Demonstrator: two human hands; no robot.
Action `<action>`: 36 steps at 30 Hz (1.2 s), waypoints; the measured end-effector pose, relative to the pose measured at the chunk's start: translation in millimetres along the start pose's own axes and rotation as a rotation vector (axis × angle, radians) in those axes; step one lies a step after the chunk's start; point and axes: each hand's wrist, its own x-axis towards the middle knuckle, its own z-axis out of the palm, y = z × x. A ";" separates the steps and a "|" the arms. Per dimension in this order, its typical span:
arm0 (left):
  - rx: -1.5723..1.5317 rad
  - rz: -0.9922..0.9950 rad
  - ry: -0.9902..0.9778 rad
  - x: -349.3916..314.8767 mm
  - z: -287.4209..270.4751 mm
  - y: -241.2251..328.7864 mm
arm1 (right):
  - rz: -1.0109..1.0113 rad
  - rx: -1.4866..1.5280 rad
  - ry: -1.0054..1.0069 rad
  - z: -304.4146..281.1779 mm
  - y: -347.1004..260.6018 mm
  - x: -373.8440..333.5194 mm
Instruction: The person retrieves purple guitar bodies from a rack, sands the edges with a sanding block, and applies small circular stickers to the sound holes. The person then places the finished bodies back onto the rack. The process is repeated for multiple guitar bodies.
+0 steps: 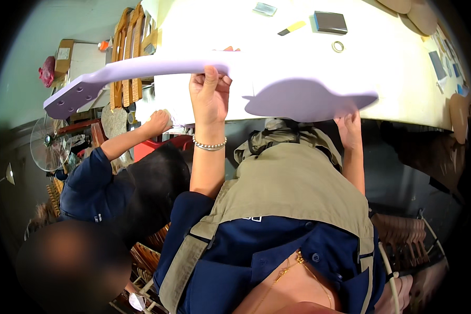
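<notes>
On my view, the guitar (pixel 303 98) is held up over the near edge of the table (pixel 277 55). My left hand (pixel 210 99) grasps its neck; my right hand (pixel 349 130) holds its body at the right end.

A solid-lilac, guitar-shaped piece (pixel 298 99) with a long, slim neck (pixel 152 67) is raised crosswise near a white tabletop's (pixel 397 78) edge, its drilled headstock (pixel 74 98) left, its rounded body (pixel 310 100) right

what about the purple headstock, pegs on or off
Off, on the side showing: the headstock has bare round holes with no pegs in them. Its far face is hidden.
</notes>
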 end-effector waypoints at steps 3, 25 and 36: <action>0.038 0.083 -0.176 -3.4 7.7 7.0 | 0.060 -0.092 -0.029 -20.1 4.9 0.1; 0.104 0.014 -0.344 -5.7 31.8 0.3 | -0.083 0.079 -0.138 -65.4 42.7 -2.0; 0.415 0.149 -0.132 -12.4 25.5 12.7 | 0.112 0.215 -0.020 20.0 -21.7 7.5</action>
